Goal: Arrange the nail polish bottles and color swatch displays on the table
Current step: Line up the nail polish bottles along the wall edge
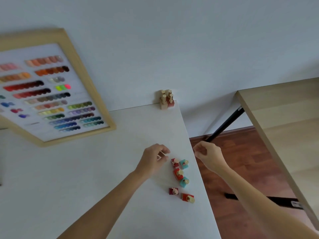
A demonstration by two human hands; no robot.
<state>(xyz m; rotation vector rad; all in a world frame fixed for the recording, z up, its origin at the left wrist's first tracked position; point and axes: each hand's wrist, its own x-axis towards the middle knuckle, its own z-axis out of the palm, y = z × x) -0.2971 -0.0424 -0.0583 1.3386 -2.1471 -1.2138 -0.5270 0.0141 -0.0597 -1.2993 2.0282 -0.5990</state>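
Observation:
Several small nail polish bottles with gold caps stand near the white table's point(120, 169) right edge: red ones point(177, 174) and teal ones point(184, 182). A second cluster of pink and beige bottles point(166, 100) stands at the table's far right corner against the wall. A wood-framed colour swatch display point(51, 94) leans at the left. My left hand point(154, 158) hovers just left of the red and teal group, fingers curled and holding nothing. My right hand point(209, 155) hangs past the table's right edge with thumb and fingers loosely pinched, nothing visible in it.
A light wooden table point(284, 126) with black legs point(224, 125) stands to the right, across a gap of reddish wood floor point(241, 169). A plain white wall rises behind both tables.

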